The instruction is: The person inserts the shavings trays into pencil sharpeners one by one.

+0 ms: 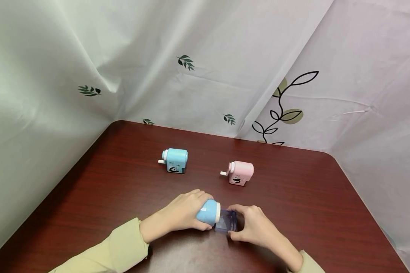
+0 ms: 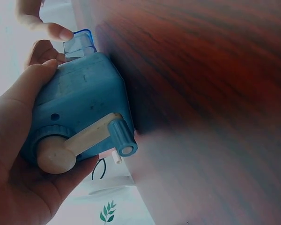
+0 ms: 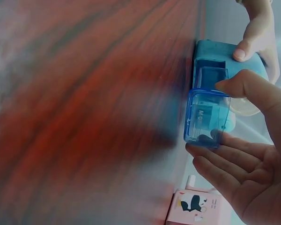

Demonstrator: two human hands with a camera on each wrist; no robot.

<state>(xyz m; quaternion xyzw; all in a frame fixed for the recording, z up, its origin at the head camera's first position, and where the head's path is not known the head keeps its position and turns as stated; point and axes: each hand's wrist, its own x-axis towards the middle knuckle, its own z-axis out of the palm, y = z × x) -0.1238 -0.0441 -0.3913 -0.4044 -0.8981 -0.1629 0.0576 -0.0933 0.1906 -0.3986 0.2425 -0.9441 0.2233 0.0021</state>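
My left hand (image 1: 186, 212) grips a blue pencil sharpener (image 1: 207, 213) from above, low over the table. Its white crank arm (image 2: 94, 133) with a blue knob faces back toward the left wrist in that wrist's view. From the opposite end a clear bluish shavings drawer (image 3: 207, 117) sticks out, lined up with the opening (image 3: 210, 64) in the sharpener's body. My right hand (image 1: 254, 223) holds this drawer between thumb and fingers, the thumb at its upper edge in the right wrist view. Through the clear walls the inside of the drawer shows.
A light blue crank sharpener (image 1: 176, 160) with a panda picture stands farther back on the left. Nearer and to the right stands a similar pink sharpener (image 1: 241, 173). The dark red wooden table (image 1: 294, 182) has white leaf-print curtains (image 1: 205, 87) behind it.
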